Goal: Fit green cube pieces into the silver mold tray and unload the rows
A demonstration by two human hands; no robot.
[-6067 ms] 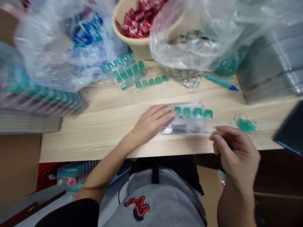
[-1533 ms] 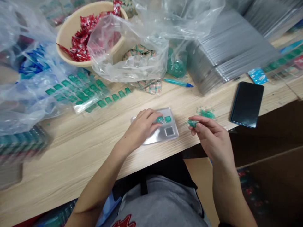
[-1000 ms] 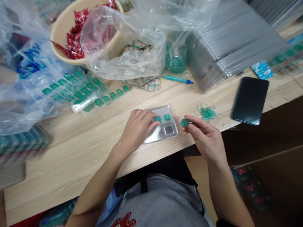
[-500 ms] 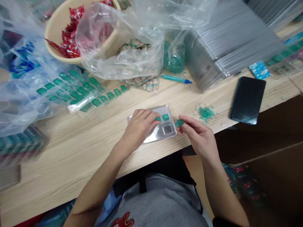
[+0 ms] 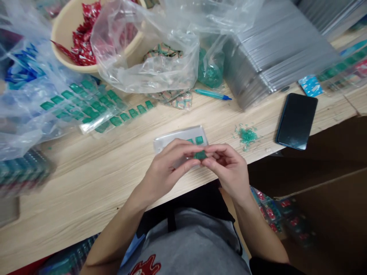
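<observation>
Between the fingertips of both hands is a small green translucent plastic piece (image 5: 200, 155). My left hand (image 5: 172, 166) pinches it from the left, thumb below and fingers above. From the other side my right hand (image 5: 228, 164) grips it with thumb and forefinger. Beneath the hands lies a clear plastic tray (image 5: 166, 140), partly covered by them. Another green piece (image 5: 198, 140) sits in the tray's upper right, and a further one shows partly behind the left fingers.
Green scraps (image 5: 248, 136) lie right of the tray, before a dark phone (image 5: 297, 121). Behind are a blue pen (image 5: 212, 94), a stack of clear trays (image 5: 275, 49), a plastic bag (image 5: 132, 78) and a tub (image 5: 61, 49) of red packets. Green pieces (image 5: 91, 110) lie in rows at left.
My left hand has come off the tray and moved right to the green piece. My right hand has brought that piece left, over the tray, and both hands now hold it.
</observation>
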